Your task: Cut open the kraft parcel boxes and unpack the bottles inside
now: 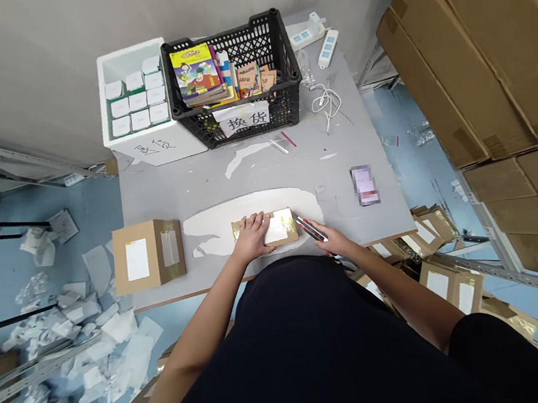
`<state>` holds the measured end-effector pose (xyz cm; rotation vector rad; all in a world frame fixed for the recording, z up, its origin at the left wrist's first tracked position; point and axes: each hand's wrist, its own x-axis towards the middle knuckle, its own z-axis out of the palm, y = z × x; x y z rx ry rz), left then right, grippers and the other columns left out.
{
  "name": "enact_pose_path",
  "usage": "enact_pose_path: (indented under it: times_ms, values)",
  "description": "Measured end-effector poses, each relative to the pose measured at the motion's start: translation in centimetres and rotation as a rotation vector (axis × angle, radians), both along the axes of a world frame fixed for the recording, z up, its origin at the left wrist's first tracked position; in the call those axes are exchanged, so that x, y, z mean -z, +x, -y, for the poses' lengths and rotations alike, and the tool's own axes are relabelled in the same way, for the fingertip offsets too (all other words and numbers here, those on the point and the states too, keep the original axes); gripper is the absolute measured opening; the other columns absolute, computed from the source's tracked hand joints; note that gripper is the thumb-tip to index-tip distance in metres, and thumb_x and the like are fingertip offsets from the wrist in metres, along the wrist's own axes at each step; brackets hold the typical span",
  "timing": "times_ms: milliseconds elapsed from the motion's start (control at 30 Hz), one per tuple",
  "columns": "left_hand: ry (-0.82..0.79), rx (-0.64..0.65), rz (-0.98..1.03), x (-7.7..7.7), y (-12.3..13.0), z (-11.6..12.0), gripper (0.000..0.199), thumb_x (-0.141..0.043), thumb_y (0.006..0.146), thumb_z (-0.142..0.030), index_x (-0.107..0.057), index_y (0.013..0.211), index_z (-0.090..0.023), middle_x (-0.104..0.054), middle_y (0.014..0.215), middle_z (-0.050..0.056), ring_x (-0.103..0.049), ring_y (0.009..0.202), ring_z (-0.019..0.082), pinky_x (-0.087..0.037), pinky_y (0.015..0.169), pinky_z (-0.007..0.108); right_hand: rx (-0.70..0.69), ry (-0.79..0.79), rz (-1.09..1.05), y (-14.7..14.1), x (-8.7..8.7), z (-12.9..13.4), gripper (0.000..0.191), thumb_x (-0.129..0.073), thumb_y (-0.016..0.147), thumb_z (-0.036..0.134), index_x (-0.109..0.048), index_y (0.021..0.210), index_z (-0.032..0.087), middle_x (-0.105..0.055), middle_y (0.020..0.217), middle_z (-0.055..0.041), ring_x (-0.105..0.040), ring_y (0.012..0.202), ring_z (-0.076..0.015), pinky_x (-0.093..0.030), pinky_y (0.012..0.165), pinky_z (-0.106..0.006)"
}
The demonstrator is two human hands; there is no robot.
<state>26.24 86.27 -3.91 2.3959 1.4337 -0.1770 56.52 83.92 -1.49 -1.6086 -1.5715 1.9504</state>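
A small cardboard box (280,225) with a white label and shiny tape lies on a white sheet (220,215) at the table's near edge. My left hand (253,236) grips the box's left part, fingers over the top and thumb at the near side. In my right hand (330,239) is a utility knife (312,229), its tip pointing at the box's right end. Whether the blade touches the box I cannot tell.
A larger cardboard box (148,254) stands at the table's left edge. Behind are a white foam box (157,147) of small cartons and a black crate (283,91) of books. A phone (365,185), cable (326,102) and power strip (328,48) are on the right.
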Motion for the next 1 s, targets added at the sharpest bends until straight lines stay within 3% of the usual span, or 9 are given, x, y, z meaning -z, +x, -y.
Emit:
enact_pose_path:
  times_ms: [333, 433, 567, 700, 833, 1000]
  values:
    - [0.017, 0.01, 0.017, 0.2, -0.1, 0.0, 0.103, -0.072, 0.065, -0.055, -0.026, 0.149, -0.017, -0.029, 0.153, 0.019, -0.024, 0.14, 0.039, -0.009, 0.115, 0.057, -0.012, -0.033, -0.025, 1.2, 0.2, 1.4, 0.082, -0.058, 0.081, 0.017, -0.022, 0.153, 0.032, -0.065, 0.076, 0.0018, -0.047, 0.041, -0.007, -0.042, 0.044, -0.02]
    - [0.029, 0.013, 0.031, 0.4, -0.2, -0.1, 0.103, -0.072, 0.066, -0.055, -0.026, 0.149, -0.016, -0.029, 0.153, 0.02, -0.024, 0.14, 0.039, -0.009, 0.115, 0.057, -0.019, -0.03, -0.051, 1.8, 0.6, 2.3, 0.083, -0.063, 0.079, 0.023, -0.026, 0.152, 0.032, -0.07, 0.088, -0.0025, -0.051, 0.043, -0.0093, -0.045, 0.044, -0.023]
    - [0.029, 0.02, 0.063, 0.5, -0.3, -0.1, 0.102, -0.072, 0.066, -0.056, -0.027, 0.149, -0.016, -0.03, 0.153, 0.02, -0.024, 0.14, 0.039, -0.008, 0.115, 0.057, 0.0, 0.044, -0.125, 2.2, 1.4, 3.4, 0.08, -0.069, 0.073, 0.025, -0.039, 0.147, 0.033, -0.067, 0.117, -0.0047, -0.063, 0.062, -0.0159, -0.05, 0.051, -0.025]
    - [0.027, 0.008, 0.106, 0.5, -0.5, -0.1, 0.103, -0.071, 0.068, -0.059, -0.026, 0.149, -0.016, -0.029, 0.154, 0.019, -0.023, 0.141, 0.038, -0.008, 0.116, 0.056, 0.066, 0.007, -0.093, 2.1, 2.2, 4.5, 0.078, -0.065, 0.077, 0.028, -0.034, 0.149, 0.034, -0.069, 0.111, -0.0036, -0.058, 0.05, -0.0126, -0.049, 0.046, -0.026]
    - [0.029, -0.003, 0.149, 0.9, -0.9, 0.0, 0.104, -0.069, 0.068, -0.064, -0.025, 0.15, -0.016, -0.026, 0.155, 0.019, -0.02, 0.143, 0.037, -0.005, 0.116, 0.055, 0.195, 0.082, -0.091, 2.1, 2.8, 5.1, 0.074, -0.066, 0.074, 0.028, -0.042, 0.144, 0.031, -0.064, 0.123, -0.0037, -0.066, 0.076, -0.0182, -0.056, 0.065, -0.03]
    - [0.027, -0.011, 0.203, 1.3, -1.2, 0.2, 0.108, -0.069, 0.067, -0.069, -0.025, 0.15, -0.015, -0.025, 0.155, 0.02, -0.017, 0.145, 0.037, -0.002, 0.117, 0.054, 0.309, 0.191, -0.038, 3.1, 3.8, 4.3, 0.07, -0.062, 0.076, 0.031, -0.043, 0.143, 0.026, -0.063, 0.124, -0.0051, -0.064, 0.101, -0.0237, -0.052, 0.088, -0.037]
